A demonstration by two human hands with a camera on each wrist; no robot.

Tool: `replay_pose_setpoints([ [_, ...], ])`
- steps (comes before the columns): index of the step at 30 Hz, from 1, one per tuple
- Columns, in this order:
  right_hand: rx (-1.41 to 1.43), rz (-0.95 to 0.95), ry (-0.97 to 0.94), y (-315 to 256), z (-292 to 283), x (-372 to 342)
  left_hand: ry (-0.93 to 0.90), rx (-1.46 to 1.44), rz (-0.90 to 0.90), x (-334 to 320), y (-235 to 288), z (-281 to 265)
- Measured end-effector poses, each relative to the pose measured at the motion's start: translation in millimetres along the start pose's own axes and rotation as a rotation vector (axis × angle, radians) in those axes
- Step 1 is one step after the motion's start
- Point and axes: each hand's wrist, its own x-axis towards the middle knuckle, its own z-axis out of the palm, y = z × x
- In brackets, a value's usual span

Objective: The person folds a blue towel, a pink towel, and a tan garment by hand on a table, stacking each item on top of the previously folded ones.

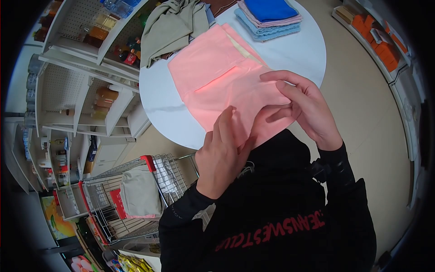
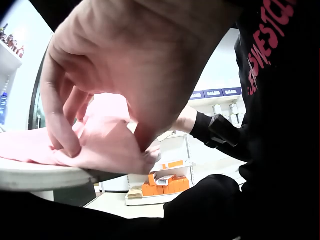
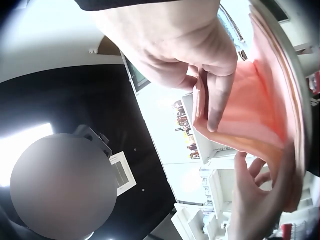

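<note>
A soft pink garment [image 1: 210,68], partly folded in layers, lies on the round white table [image 1: 163,118], its near end raised over the table's edge. My right hand [image 1: 312,102] pinches the garment's near right corner between thumb and fingers; the right wrist view shows the layers gripped and lifted there. At the near left side, my left hand [image 1: 222,149] holds the same end, fingertips on top of the fabric and thumb at its lower edge. In the left wrist view, the left hand [image 2: 120,60] bunches the pink fabric [image 2: 107,145] between fingers and thumb.
Behind the garment lies a crumpled grey-green garment [image 1: 174,27]. A stack of folded blue and pink cloths [image 1: 269,20] sits at the table's far right. A shopping cart [image 1: 97,186] with a folded grey garment [image 1: 140,192] stands left, near shelves of bottles [image 1: 97,31].
</note>
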Motion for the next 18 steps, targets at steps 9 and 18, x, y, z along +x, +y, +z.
replay_pose_setpoints([
  [9,-0.303,-0.125,-0.015,-8,-13,-9,-0.072,0.133,-0.041,-7,-18,-12],
  [18,-1.013,-0.123,0.021,-6,-40,-25,0.129,0.038,0.137,-23,-16,-7],
])
